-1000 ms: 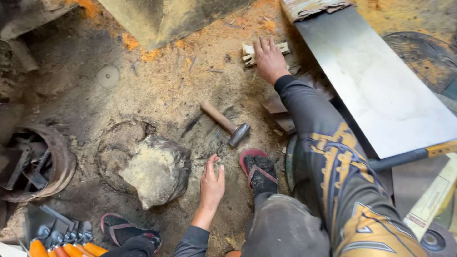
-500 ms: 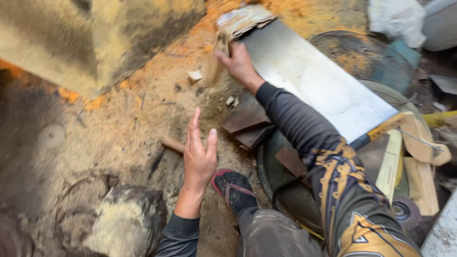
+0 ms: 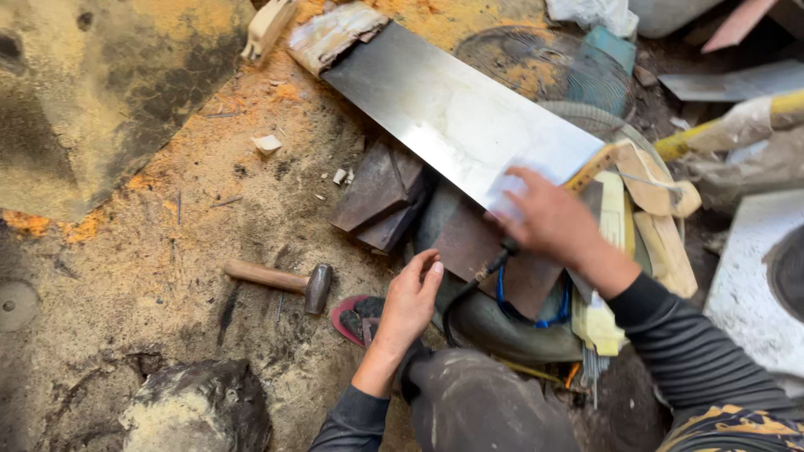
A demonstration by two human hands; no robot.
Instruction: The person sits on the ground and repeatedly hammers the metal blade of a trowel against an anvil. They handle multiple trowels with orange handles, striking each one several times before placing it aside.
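The metal sheet (image 3: 456, 113) lies slanted on the dusty floor (image 3: 167, 218). The right hand (image 3: 548, 219) has moved from the sheet's far end to its near corner, fingers closed on a dark-handled tool there. The left hand (image 3: 410, 301), lowered since, rests open beside the rusty plate (image 3: 494, 255). The hammer (image 3: 280, 280) lies untouched.

Two bare hands reach forward from dark long sleeves; the left hand (image 3: 410, 300) is stretched out low near the middle, palm down, fingers together and slightly curled, thumb alongside, holding nothing; the right hand (image 3: 548, 219) extends further forward and to the right, back facing up, fingers bent downward; whether its grip closes on anything cannot be told; the right forearm runs diagonally from the lower right corner.
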